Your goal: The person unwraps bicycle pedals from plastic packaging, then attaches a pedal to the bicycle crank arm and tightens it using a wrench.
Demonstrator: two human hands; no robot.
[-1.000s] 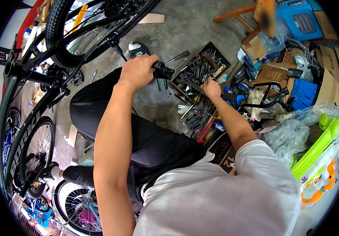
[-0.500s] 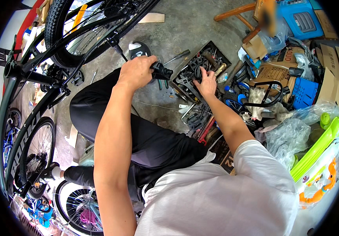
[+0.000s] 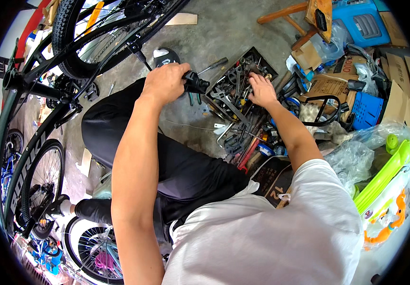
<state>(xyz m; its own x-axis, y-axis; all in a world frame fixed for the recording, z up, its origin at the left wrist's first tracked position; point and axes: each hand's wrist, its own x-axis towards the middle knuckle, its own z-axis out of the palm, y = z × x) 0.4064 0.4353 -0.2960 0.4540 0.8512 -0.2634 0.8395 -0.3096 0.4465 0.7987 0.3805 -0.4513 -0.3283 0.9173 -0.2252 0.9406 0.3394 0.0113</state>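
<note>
So, everything here goes by the dark rectangular tool tray (image 3: 265, 61) on the grey concrete floor (image 3: 236, 26), which is crammed with metal tools. Left hand (image 3: 164, 84) is just left of the tray, fingers curled around a chunky black part with a rounded end (image 3: 197, 84); can't make out what it is. Right hand (image 3: 263, 90) is over the tray's right side, palm down, fingers slightly spread among the tools, and I honestly can't tell if it's pinching anything. A big silver adjustable wrench (image 3: 231, 105) slants across the tray's lower-left part. A black-handled screwdriver (image 3: 219, 62) lies just off its upper-left edge, green-handled pliers (image 3: 195, 99) sit left of it, and a blue plastic basket (image 3: 367, 113) is well off to its right.
</note>
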